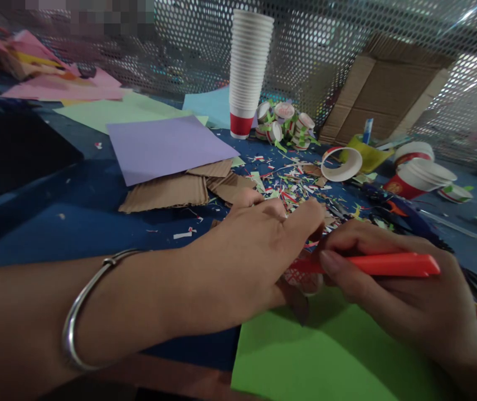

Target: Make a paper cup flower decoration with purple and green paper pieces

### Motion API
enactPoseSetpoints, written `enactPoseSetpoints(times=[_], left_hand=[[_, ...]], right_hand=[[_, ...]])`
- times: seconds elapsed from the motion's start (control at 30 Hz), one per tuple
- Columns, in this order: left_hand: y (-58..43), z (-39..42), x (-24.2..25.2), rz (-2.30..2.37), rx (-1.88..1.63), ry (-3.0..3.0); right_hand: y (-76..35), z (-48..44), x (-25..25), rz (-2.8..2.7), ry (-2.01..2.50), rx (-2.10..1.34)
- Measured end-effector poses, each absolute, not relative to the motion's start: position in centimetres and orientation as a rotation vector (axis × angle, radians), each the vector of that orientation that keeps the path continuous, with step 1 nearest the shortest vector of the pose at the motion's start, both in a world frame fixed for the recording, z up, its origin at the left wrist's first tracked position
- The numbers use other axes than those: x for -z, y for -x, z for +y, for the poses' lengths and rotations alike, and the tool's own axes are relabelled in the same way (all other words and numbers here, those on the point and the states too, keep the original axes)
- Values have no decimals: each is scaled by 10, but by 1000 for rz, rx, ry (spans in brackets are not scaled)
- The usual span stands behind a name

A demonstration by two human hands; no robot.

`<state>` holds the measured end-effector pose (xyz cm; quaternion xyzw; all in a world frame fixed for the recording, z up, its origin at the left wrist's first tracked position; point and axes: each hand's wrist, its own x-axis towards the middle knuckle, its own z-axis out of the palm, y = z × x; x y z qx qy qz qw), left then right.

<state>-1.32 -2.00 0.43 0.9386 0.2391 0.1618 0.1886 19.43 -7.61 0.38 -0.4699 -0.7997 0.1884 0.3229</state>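
Note:
My right hand grips a red pen between thumb and fingers, its tip end reaching left toward my left hand. My left hand, with a silver bangle at the wrist, curls around a small round piece marked with red criss-cross lines; it looks like a cut-off paper cup bottom, and the fingers partly cover it. The pen lies over this piece; whether the tip touches it is hidden. Both hands are above a bright green sheet of paper at the front of the blue table.
A tall stack of paper cups stands at the back beside several small cut cup pieces. Paper scraps litter the middle. Cardboard pieces and a purple sheet lie left; more cups lie right.

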Motion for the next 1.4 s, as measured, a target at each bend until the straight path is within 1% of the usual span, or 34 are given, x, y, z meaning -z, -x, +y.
enactPoseSetpoints(times=[0.53,0.9,1.4], left_hand=[[12,-21,-2,694,-478,-2674],[15,-23,0,736,-518,-2630],[16,-23,5,715,-534,-2641]], right_hand=[[-194,-74,-2,-2004,1266,-429],[-192,-73,-3,-2042,1285,-382],[-194,-73,-1,-2017,1329,-392]])
